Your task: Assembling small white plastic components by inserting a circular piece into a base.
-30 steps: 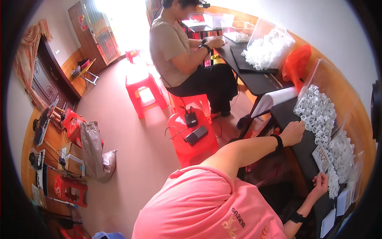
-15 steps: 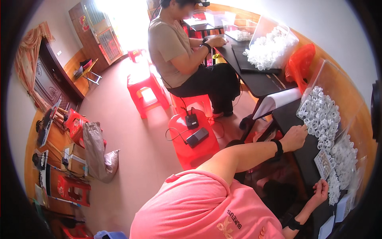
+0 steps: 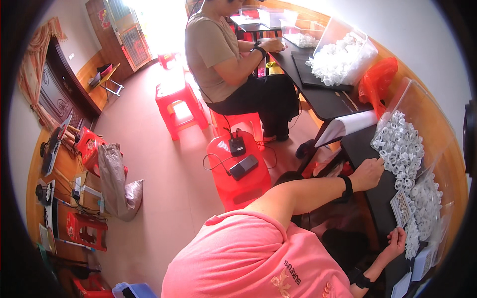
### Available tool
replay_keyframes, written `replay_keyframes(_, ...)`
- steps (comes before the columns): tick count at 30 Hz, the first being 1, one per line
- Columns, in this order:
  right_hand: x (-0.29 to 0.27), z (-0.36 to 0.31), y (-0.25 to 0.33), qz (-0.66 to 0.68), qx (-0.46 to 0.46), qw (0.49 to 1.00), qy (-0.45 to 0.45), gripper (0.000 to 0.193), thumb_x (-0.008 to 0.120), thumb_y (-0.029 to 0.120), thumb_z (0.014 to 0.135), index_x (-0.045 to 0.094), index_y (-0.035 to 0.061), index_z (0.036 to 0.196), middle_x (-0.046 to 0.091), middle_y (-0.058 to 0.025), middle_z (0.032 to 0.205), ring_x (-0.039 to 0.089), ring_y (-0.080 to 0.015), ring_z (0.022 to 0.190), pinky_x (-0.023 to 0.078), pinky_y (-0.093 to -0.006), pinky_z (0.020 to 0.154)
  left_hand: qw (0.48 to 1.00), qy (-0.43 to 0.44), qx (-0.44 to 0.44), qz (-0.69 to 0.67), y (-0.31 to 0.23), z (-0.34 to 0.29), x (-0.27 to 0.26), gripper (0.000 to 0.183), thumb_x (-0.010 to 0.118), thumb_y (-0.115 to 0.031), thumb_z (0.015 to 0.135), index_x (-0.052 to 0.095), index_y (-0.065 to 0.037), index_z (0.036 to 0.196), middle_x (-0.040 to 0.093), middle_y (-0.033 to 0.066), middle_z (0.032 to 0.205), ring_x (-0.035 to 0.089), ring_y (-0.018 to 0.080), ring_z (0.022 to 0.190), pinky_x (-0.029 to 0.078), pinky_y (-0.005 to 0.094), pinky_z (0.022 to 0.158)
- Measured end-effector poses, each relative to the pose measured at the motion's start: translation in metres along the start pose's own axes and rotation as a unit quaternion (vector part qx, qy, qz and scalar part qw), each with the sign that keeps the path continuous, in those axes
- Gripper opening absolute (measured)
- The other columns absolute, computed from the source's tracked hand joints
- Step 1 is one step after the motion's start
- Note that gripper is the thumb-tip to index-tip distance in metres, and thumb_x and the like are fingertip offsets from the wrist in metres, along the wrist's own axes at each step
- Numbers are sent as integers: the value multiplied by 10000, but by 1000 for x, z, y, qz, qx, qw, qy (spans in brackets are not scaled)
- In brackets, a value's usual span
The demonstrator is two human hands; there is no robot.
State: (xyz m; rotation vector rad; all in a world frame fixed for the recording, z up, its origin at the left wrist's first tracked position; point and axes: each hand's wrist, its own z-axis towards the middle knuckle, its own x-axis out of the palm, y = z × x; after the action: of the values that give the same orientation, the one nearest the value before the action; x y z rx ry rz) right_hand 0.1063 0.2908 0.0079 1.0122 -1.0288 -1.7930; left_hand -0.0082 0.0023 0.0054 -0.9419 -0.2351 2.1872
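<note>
My left hand (image 3: 366, 174) is closed, fingertips together at the edge of a heap of small white ring-shaped pieces (image 3: 400, 144) on the black tabletop. Whatever it may pinch is too small to name. Nearer to me, my right hand (image 3: 396, 242) has its fingers curled inward beside the lower end of a pale card with rows of small tan spots (image 3: 400, 207). Any small thing in those fingers cannot be made out. A second heap of whiter pieces (image 3: 427, 196) lies against a clear plastic bin (image 3: 431, 111) just past the card.
A red plastic bag (image 3: 378, 82) and a tilted bin of white pieces (image 3: 343, 57) stand farther along the tables. A co-worker (image 3: 218, 54) sits there, hands together. Red stools (image 3: 181, 109) stand on the floor; one bears a black box with cables (image 3: 243, 167). Pale boxes (image 3: 422, 263) lie near my right hand.
My view has shifted slightly. The right hand's fingers have turned a little beside the card, while my left hand stays at the heap's edge. The co-worker's head has lifted a little in the picture.
</note>
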Motion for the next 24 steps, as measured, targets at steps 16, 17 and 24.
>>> replay_keyframes(16, -2, -4, 5, 5, 11, 1000, -7, 147, 647, 73, 926, 676, 5, 1054, 629, -15, 860, 543, -74, 713, 382, -198, 621, 1000, 2, 3, 18, -6, 1, -7, 88, 628, -95, 747, 608, -30, 803, 545, 130, 950, 566, 293, 863, 464, 408, 740)
replay_keyframes(17, -5, -5, 4, 11, 25, 1000, -13, 159, 647, 69, 924, 675, 1, 1065, 638, -24, 876, 556, -83, 731, 410, -203, 640, 1000, -6, 12, 20, -9, 1, -4, 78, 630, -105, 744, 611, -40, 781, 548, 130, 930, 568, 293, 845, 466, 405, 727)
replay_keyframes(24, 20, -10, 44, 71, 67, 995, -23, 168, 671, -12, 862, 717, -30, 1023, 695, -71, 973, 636, -128, 852, 513, -253, 761, 977, -14, 81, 197, 6, 6, -20, 107, 612, -133, 782, 580, -100, 686, 548, 90, 737, 567, 257, 658, 471, 388, 539)
